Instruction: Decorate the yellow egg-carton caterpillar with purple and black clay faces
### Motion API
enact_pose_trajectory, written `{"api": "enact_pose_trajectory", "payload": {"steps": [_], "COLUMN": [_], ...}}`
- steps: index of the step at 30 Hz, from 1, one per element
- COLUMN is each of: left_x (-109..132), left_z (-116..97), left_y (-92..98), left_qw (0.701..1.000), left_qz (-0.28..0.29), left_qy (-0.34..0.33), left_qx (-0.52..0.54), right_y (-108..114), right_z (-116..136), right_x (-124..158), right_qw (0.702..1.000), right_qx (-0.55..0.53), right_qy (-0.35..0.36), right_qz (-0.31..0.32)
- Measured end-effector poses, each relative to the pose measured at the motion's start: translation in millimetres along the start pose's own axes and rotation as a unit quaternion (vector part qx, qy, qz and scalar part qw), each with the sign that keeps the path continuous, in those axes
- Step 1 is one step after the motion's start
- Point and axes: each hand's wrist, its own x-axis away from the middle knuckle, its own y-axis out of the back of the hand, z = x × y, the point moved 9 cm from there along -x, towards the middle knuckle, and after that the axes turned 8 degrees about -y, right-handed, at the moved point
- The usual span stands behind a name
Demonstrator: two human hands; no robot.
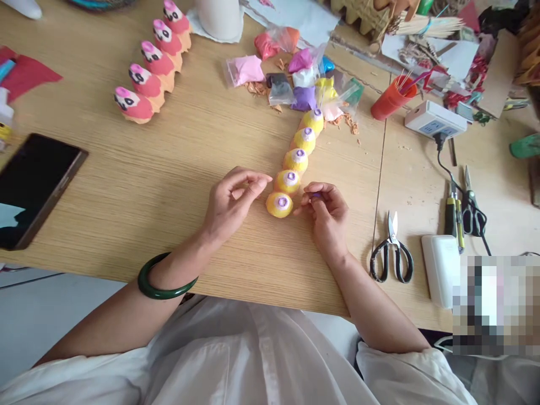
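A row of several yellow domes with white and purple tops runs diagonally across the wooden table. My left hand hovers just left of the nearest dome, fingers curled, thumb and forefinger close together with nothing visible between them. My right hand rests just right of that dome, fingers pinched on a small purple bit of clay. A green bangle sits on my left wrist.
Bags of coloured clay lie beyond the yellow row. A row of pink and orange figures stands at the back left, a phone at the left edge. Scissors, pliers, a power strip and a red cup are at the right.
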Motion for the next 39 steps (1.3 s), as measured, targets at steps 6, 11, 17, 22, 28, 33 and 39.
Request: {"api": "enact_pose_trajectory", "payload": {"steps": [6, 11, 17, 22, 28, 33, 39], "left_x": [1, 10, 7, 3, 2, 2, 2], "left_z": [-7, -12, -16, -6, 11, 12, 14], "left_y": [-5.7, -28.6, -17.4, -5.1, 3.8, 4.6, 4.4], "left_qw": [0.996, 0.973, 0.989, 0.999, 0.998, 0.997, 0.996], "left_qz": [0.059, 0.193, 0.102, 0.003, -0.017, -0.008, -0.002], "left_qy": [-0.064, -0.124, -0.103, -0.039, 0.042, 0.068, 0.079], "left_qx": [-0.017, -0.033, -0.004, 0.009, 0.031, 0.038, 0.035], "right_y": [10, 1, -11, -5, 10, 11, 8], "right_z": [-2, 7, -2, -2, -2, -3, -6], "right_x": [-5, 2, 8, 8, -2, -8, -8], "right_qw": [0.998, 0.998, 0.998, 0.998, 0.998, 0.995, 0.993], "right_qx": [-0.036, 0.050, 0.053, 0.054, -0.011, -0.074, -0.078], "right_qy": [-0.036, 0.028, -0.024, -0.022, -0.040, -0.065, -0.091], "right_qz": [-0.028, -0.036, 0.014, -0.012, -0.057, -0.033, -0.014]}}
